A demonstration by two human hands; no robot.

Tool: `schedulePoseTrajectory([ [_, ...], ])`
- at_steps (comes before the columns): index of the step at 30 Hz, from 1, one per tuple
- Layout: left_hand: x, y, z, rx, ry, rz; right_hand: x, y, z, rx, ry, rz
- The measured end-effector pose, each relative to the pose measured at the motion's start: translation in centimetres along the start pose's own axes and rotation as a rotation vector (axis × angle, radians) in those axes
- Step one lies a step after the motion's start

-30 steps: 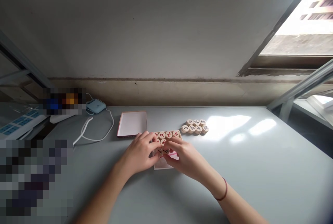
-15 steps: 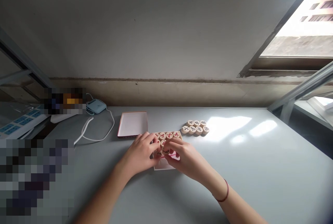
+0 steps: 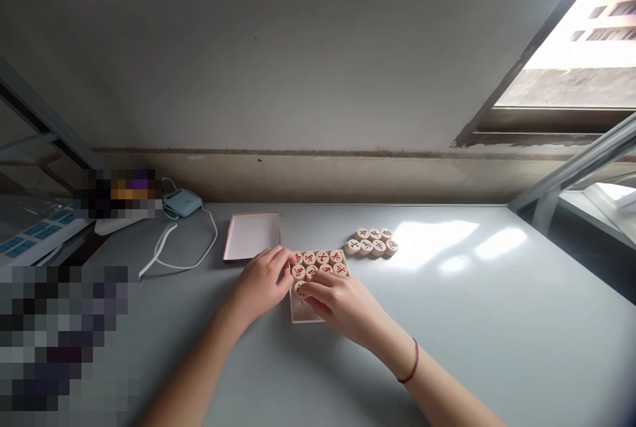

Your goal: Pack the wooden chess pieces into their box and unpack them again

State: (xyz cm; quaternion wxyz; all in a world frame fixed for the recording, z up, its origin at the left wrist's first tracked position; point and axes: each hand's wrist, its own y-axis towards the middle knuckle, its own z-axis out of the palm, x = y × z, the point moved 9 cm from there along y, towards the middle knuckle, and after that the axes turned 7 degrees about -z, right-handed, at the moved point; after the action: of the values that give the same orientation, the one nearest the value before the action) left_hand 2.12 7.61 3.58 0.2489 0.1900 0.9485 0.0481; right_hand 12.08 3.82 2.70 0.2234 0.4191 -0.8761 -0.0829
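Observation:
An open white box (image 3: 307,312) stands on the table with rows of round wooden Chinese chess pieces (image 3: 322,257) in its far part, marked in red. My right hand (image 3: 348,304) reaches over the box from the right. Its fingertips are on a chess piece (image 3: 299,288) at the left of the nearest row, covering part of it, and the hand hides the box's near right part. My left hand (image 3: 263,284) rests at the box's left edge, fingers bent, thumb and forefinger apart, with no piece visible in it.
Stacked chess pieces with dark marks (image 3: 372,242) stand right of the box. The upturned box lid (image 3: 252,236) lies behind my left hand. Farther left are a light blue device (image 3: 182,202), a white cable (image 3: 199,263) and a power strip (image 3: 40,232). A wall (image 3: 308,177) bounds the table's back.
My right hand has moved left and down onto a piece in the nearest row. My left hand has drawn back left from the pieces, uncovering more of the middle row.

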Motion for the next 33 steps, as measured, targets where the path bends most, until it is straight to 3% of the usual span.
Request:
schedulePoseTrajectory([
  [9,-0.2,-0.1,0.5,-0.003,0.006,0.008,0.4,0.7,0.7,0.012,-0.111,-0.08],
  [13,-0.2,-0.1,0.6,-0.001,-0.004,0.007,-0.3,0.5,-0.5,-0.027,-0.036,-0.029],
  [15,-0.1,0.0,0.6,-0.005,-0.022,0.006,-2.5,0.2,-2.2,-0.087,0.001,0.086],
  [18,0.1,0.0,0.5,-0.029,-0.037,0.002,-8.0,-0.9,-5.1,-0.166,-0.069,0.408],
  [22,0.0,0.1,0.6,-0.043,-0.006,0.014,-14.3,-1.6,-6.5,-0.032,-0.185,0.726],
  [27,-0.2,0.0,0.7,-0.047,-0.005,0.027,-17.5,-0.9,-4.7,0.197,-0.182,0.834],
  [33,-0.2,0.0,0.8,-0.029,-0.004,0.023,-18.6,-0.3,-3.9,0.225,-0.18,0.815],
])
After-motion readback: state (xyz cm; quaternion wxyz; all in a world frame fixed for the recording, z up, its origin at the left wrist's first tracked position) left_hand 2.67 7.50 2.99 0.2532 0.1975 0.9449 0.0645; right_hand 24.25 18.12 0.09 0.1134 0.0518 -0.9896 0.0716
